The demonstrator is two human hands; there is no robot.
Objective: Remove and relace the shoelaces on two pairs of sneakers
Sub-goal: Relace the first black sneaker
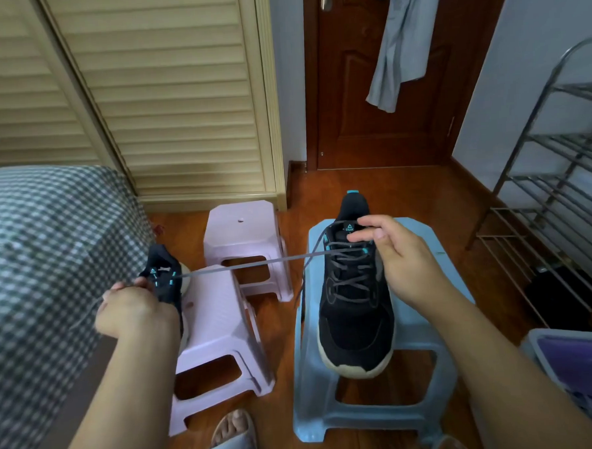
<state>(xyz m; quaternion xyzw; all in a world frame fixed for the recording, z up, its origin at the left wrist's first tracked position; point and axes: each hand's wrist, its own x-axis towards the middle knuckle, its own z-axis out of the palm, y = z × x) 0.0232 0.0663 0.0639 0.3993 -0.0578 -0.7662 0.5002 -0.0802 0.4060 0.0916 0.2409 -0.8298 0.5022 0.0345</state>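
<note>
My left hand (134, 310) grips the grey shoelace (255, 261), pulling it taut to draw out slack; my right hand (397, 253) pinches at the top eyelets, steadying the black sneaker (355, 310) on the blue stool (429, 365); its twin (165, 281) waits on 1 pink stool (218, 331)

A bed with a grey checked cover (42, 244) fills the left. Cream louvred wardrobe doors (164, 94) stand behind two pale pink plastic stools (220, 317). A grey-blue garment (401, 40), perhaps a shirt, hangs on the dark wooden door (356, 94); a metal wire rack (556, 183) stands right.
</note>
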